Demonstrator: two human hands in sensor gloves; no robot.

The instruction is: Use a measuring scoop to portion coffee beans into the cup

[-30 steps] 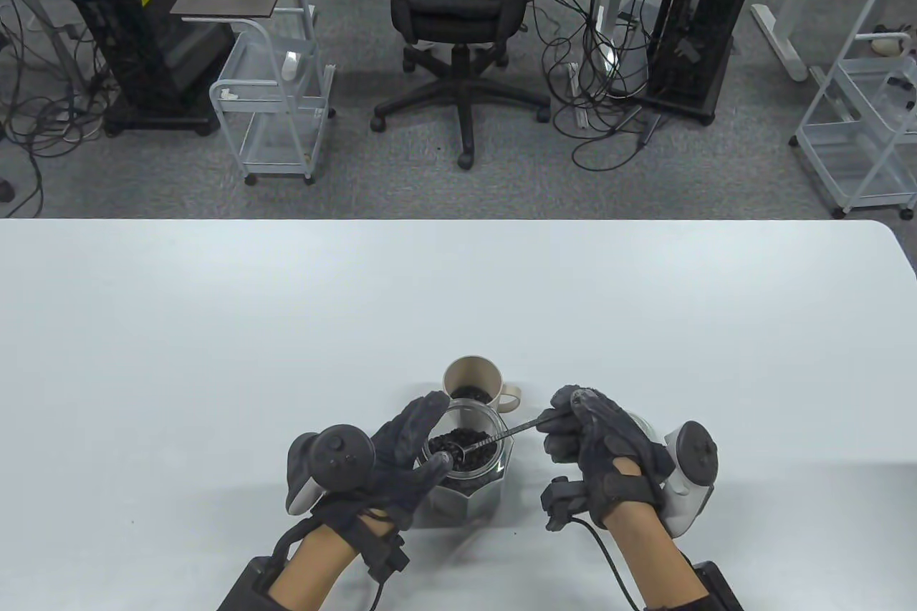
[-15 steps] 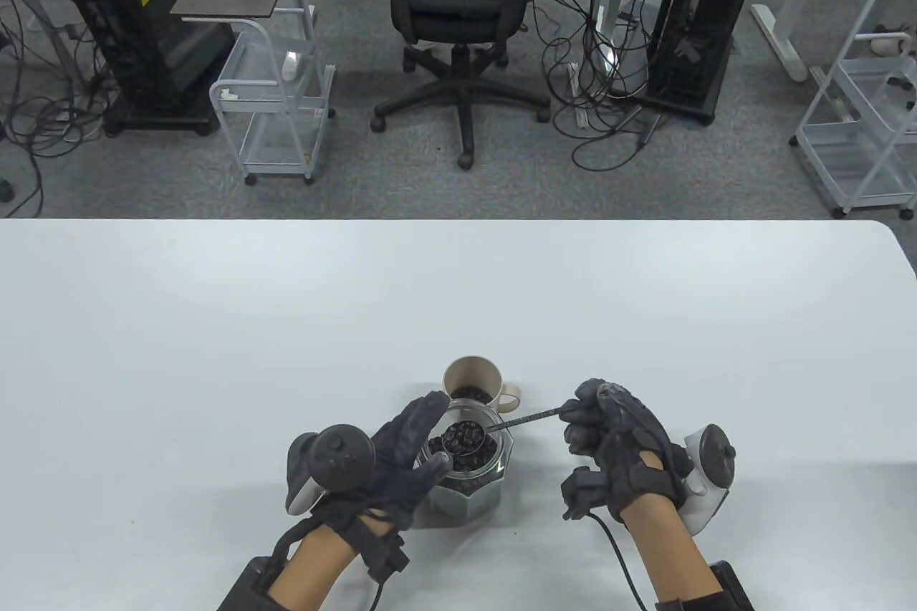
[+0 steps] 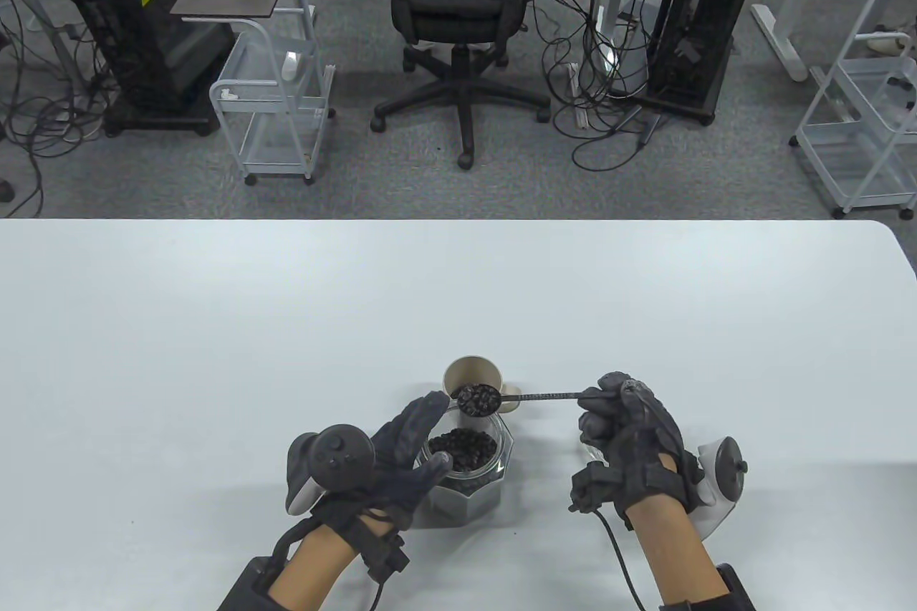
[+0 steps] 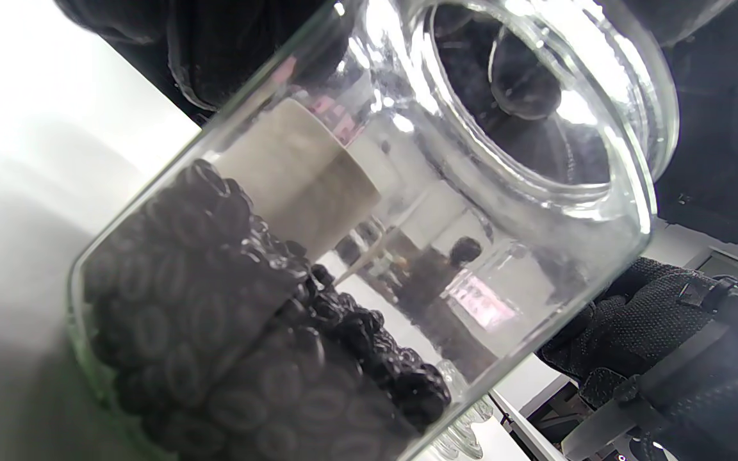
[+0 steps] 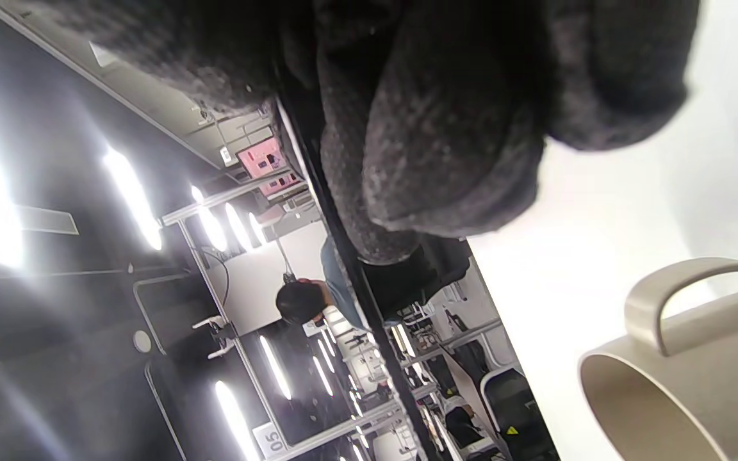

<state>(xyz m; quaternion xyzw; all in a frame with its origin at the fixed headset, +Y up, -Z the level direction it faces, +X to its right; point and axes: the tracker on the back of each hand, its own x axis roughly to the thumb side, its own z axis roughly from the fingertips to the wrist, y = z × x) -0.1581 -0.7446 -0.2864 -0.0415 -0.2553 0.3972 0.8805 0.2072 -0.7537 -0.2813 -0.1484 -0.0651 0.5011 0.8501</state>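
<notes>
- Since the earlier frames, the scoop (image 3: 478, 399) has come up out of the jar (image 3: 467, 469) and travelled to the far side. Its loaded bowl now sits over the near rim of the cup (image 3: 469, 376), and the right hand (image 3: 630, 435) has drifted right and a little farther away with it.
- The left hand (image 3: 397, 457) has not shifted; it stays on the left side of the jar.
- Progress: one scoop of beans (image 3: 478, 397) is lifted and carried to the cup, level and not yet tipped. Whether the cup already holds beans cannot be told, since the scoop covers most of its opening.
- Left to do, as I judge it: turn the scoop so the beans fall in, then go back to the jar if more portions are wanted. Plenty of beans remain in the jar, as the left wrist view shows (image 4: 228, 333).
- Right hand: fingers curled, pinching the right end of the thin handle (image 3: 548, 396), which runs almost straight left to the bowl.
- Left hand: fingers (image 3: 423, 417) and thumb wrapped round the glass, steadying the jar on the table (image 3: 215, 353).
- The cup stands just beyond the jar, its handle (image 5: 683, 288) to the right.
</notes>
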